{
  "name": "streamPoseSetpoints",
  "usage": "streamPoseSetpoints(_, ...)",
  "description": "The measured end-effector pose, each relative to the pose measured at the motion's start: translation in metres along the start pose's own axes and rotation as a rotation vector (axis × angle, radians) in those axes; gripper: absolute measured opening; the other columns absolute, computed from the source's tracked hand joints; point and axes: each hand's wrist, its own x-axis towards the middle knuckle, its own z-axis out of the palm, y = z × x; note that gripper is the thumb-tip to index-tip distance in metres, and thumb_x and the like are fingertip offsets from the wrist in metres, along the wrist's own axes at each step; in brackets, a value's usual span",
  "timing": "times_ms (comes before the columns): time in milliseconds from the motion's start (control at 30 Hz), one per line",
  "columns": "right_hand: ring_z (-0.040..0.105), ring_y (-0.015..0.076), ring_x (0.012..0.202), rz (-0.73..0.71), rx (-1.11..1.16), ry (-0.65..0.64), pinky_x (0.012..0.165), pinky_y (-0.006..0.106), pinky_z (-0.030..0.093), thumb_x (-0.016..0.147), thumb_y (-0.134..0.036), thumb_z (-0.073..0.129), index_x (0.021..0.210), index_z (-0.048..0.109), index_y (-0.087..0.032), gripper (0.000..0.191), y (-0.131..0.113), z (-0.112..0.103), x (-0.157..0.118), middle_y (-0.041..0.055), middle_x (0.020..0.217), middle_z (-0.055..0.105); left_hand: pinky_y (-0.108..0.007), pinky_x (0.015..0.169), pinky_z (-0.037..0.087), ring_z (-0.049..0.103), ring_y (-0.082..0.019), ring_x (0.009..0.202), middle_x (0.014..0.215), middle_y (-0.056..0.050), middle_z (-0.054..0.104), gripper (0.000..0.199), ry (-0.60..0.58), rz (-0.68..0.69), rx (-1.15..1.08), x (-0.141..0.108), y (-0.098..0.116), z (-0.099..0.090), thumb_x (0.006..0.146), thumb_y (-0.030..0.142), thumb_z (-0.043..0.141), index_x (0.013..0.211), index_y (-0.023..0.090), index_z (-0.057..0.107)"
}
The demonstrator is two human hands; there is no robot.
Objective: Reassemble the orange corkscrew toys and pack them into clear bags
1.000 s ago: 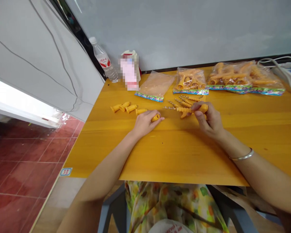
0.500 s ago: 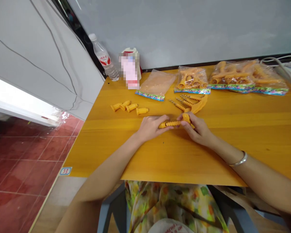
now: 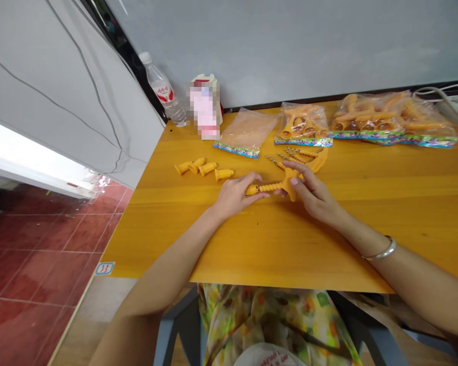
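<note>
Between both hands lies a yellow plastic piece with a ribbed shaft and a wide crosspiece at its right end. My left hand is closed on a short yellow handle at the shaft's left end. My right hand grips the crosspiece between thumb and fingers. Beyond the right hand are several ribbed yellow shafts with metallic-looking spiral tips, beside curved yellow pieces. Several loose yellow handles lie to the left of my left hand.
At the back of the table are a flattened clear bag and filled bags of yellow parts. A water bottle and a blurred pink item stand at the back left. White cables lie at the back right.
The crosspiece has turned and now shows its broad side. My right hand has opened its grip somewhat and shifted slightly right; my left hand has moved slightly left with the handle.
</note>
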Motion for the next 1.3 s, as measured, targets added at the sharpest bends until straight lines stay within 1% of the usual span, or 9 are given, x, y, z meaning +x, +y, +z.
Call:
streamPoseSetpoints(233,0.070,0.0190,0.079,0.069,0.078,-0.082,0.079,0.037,0.056,0.101,-0.035,0.038,0.127,0.056,-0.022,0.034,0.000,-0.003,0.001,0.0047,0.086,0.073,-0.025,0.072,0.048,0.070,-0.017,0.084,0.095,-0.005,0.074,0.032,-0.046,0.067,0.074,0.001,-0.001,-0.004,0.099,0.046,0.050,0.107,0.022,0.068)
streamPoseSetpoints(367,0.070,0.0210,0.089,-0.134,-0.303,-0.138,0.083,0.037,0.054,0.095,-0.030,0.048,0.139,0.050,-0.022,0.045,0.003,-0.010,0.000,0.0063,0.098,0.073,-0.025,0.071,0.047,0.069,-0.016,0.080,0.093,-0.004,0.074,0.028,-0.009,0.057,0.062,0.001,-0.005,-0.005,0.099,0.042,0.051,0.104,0.020,0.069)
streamPoseSetpoints(467,0.068,0.0205,0.075,-0.207,-0.572,-0.098,0.073,0.034,0.052,0.096,-0.037,0.051,0.119,0.063,-0.022,0.030,0.005,-0.012,0.002,0.0060,0.085,0.073,-0.024,0.068,0.046,0.069,-0.016,0.077,0.091,-0.004,0.075,0.032,0.002,0.079,0.093,0.000,-0.005,-0.003,0.097,0.048,0.053,0.102,0.021,0.069)
streamPoseSetpoints(600,0.051,0.0143,0.050,-0.113,-0.539,-0.098,0.052,0.029,0.039,0.097,-0.053,0.047,0.069,0.059,-0.021,0.045,-0.001,-0.007,0.003,0.0013,0.055,0.056,-0.025,0.071,0.047,0.072,-0.018,0.084,0.099,-0.007,0.076,0.045,0.050,0.101,0.130,-0.001,0.000,-0.001,0.094,0.057,0.053,0.115,0.018,0.064)
streamPoseSetpoints(767,0.052,0.0139,0.050,0.186,-0.249,-0.188,0.051,0.028,0.040,0.099,-0.065,0.030,0.069,0.063,-0.019,0.065,-0.009,-0.002,0.001,0.0017,0.054,0.055,-0.025,0.060,0.040,0.068,-0.015,0.073,0.085,-0.003,0.074,0.039,-0.020,0.129,0.180,-0.001,0.002,-0.003,0.098,0.052,0.047,0.093,0.021,0.068)
streamPoseSetpoints(967,0.060,0.0185,0.076,-0.248,-0.608,0.051,0.070,0.032,0.048,0.100,-0.046,0.045,0.124,0.061,-0.025,0.036,0.007,-0.015,0.005,0.0064,0.092,0.065,-0.025,0.061,0.038,0.064,-0.015,0.069,0.079,-0.002,0.071,0.034,-0.010,0.047,0.167,0.001,-0.002,-0.008,0.099,0.047,0.049,0.090,0.021,0.069)
streamPoseSetpoints(1067,0.057,0.0198,0.074,-0.333,-0.763,-0.022,0.067,0.033,0.045,0.097,-0.048,0.050,0.097,0.070,-0.023,0.032,0.006,-0.014,0.005,0.0079,0.084,0.063,-0.026,0.058,0.035,0.063,-0.015,0.069,0.078,-0.002,0.071,0.032,-0.041,0.062,0.215,0.000,-0.001,-0.008,0.099,0.045,0.048,0.088,0.022,0.069)
streamPoseSetpoints(1167,0.048,0.0149,0.057,-0.121,-0.559,-0.097,0.056,0.029,0.038,0.098,-0.055,0.044,0.071,0.064,-0.020,0.048,-0.002,-0.004,0.002,0.0023,0.061,0.052,-0.026,0.056,0.033,0.064,-0.015,0.070,0.079,-0.002,0.071,0.033,-0.035,0.111,0.280,0.000,0.000,-0.008,0.099,0.044,0.047,0.089,0.022,0.069)
streamPoseSetpoints(1300,0.036,0.0107,0.045,0.265,-0.156,-0.228,0.046,0.027,0.028,0.097,-0.062,0.036,0.062,0.061,-0.019,0.062,-0.009,0.007,0.000,-0.0029,0.048,0.039,-0.027,0.057,0.032,0.064,-0.015,0.069,0.077,-0.003,0.072,0.037,-0.019,0.198,0.342,-0.001,0.000,-0.006,0.101,0.045,0.044,0.089,0.022,0.070)
